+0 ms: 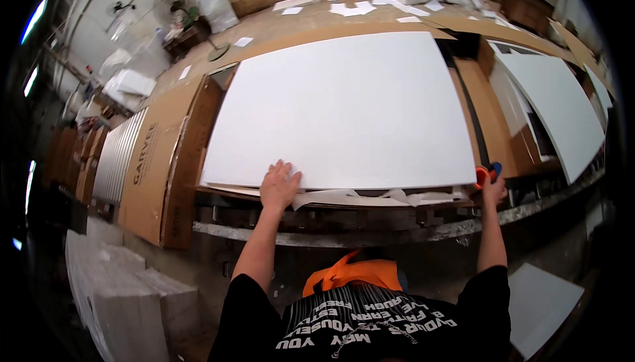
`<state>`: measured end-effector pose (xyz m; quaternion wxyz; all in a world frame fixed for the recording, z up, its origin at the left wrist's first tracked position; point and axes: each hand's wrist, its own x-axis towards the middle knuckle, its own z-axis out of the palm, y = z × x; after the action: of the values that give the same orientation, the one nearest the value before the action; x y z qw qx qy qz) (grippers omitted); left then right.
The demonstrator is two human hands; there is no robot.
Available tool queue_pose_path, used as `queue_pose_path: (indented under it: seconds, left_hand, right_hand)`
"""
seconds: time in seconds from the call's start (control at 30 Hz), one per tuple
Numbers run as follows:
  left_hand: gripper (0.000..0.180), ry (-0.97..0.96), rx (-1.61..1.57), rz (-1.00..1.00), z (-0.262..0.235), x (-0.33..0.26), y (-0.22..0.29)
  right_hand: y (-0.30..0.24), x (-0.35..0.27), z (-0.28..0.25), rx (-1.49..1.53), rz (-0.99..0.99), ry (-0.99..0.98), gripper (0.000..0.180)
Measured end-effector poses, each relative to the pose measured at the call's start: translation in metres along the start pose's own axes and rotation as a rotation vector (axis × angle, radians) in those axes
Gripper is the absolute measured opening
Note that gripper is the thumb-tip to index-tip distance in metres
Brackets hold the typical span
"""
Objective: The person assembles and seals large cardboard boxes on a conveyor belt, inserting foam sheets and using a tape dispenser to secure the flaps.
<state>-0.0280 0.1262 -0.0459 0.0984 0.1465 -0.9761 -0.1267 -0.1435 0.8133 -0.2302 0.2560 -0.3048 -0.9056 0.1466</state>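
Note:
A large white flat panel (344, 110) lies in front of me, above an opened cardboard carton. My left hand (280, 184) rests flat on its near edge, left of the middle, with fingers spread and nothing held. White wrapping sheet (383, 198) sticks out crumpled from under the near edge. At the panel's near right corner, my right hand (493, 190) is closed around an orange-and-blue hand tool (481, 175). The tool's orange part is rounded like a loop; its exact kind is hard to make out, and the fingers partly cover it.
A metal-edged conveyor (423, 233) runs along the front under the carton. Closed brown cartons (155, 163) stand at the left. On the right, another open carton (509, 110) holds white panels (555, 104). Wrapped stacks (139, 289) sit low left; papers (354, 8) litter the far floor.

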Motion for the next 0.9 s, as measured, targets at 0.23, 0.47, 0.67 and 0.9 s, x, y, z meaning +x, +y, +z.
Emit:
queue_pose_path:
  seconds: [0.23, 0.47, 0.67, 0.9]
  left_hand:
    - [0.046, 0.164, -0.023, -0.148, -0.142, -0.013, 0.041]
    - [0.089, -0.219, 0.299, -0.778, -0.154, 0.027, -0.148]
    - [0.072, -0.106, 0.407, -0.611, -0.129, 0.025, -0.175]
    - [0.082, -0.068, 0.107, -0.807, -0.124, 0.054, -0.228]
  right_hand:
    - [-0.224, -0.023, -0.156, 0.948, -0.261, -0.794, 0.057]
    - [-0.255, -0.074, -0.199, 0.322, -0.385, -0.627, 0.070]
    - [-0.270, -0.087, -0.221, 0.002, -0.338, -0.583, 0.084]
    - [-0.283, -0.104, -0.240, 0.448, -0.216, -0.335, 0.079]
